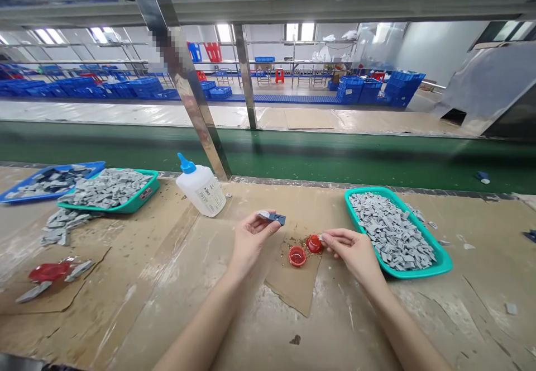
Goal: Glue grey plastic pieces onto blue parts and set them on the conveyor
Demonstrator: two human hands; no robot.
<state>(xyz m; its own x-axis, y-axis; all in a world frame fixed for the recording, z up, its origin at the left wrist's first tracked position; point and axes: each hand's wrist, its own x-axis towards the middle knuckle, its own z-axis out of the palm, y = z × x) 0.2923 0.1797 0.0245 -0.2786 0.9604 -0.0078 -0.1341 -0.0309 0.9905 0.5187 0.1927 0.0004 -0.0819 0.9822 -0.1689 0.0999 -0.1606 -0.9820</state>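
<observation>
My left hand [253, 239] is closed on a small dark blue and grey plastic part [273, 218], held above the cardboard-covered bench. In my right hand [350, 249] a small light grey piece [322, 237] is pinched between thumb and fingertips, at the rim of a red cup [313, 243]. A second red cup [297, 256], with shiny liquid inside, stands just left and nearer to me. Both cups rest on a torn cardboard piece [293, 290]. Right of my right hand is a turquoise basket [444, 264] full of small grey pieces.
A white bottle with a blue nozzle [203, 190] stands at the back left. Left of it are a green basket [144, 195] of grey parts and a blue tray [98, 167]. A red blob [49, 272] lies nearer. Behind runs a green belt [301, 156], with metal posts [201, 119].
</observation>
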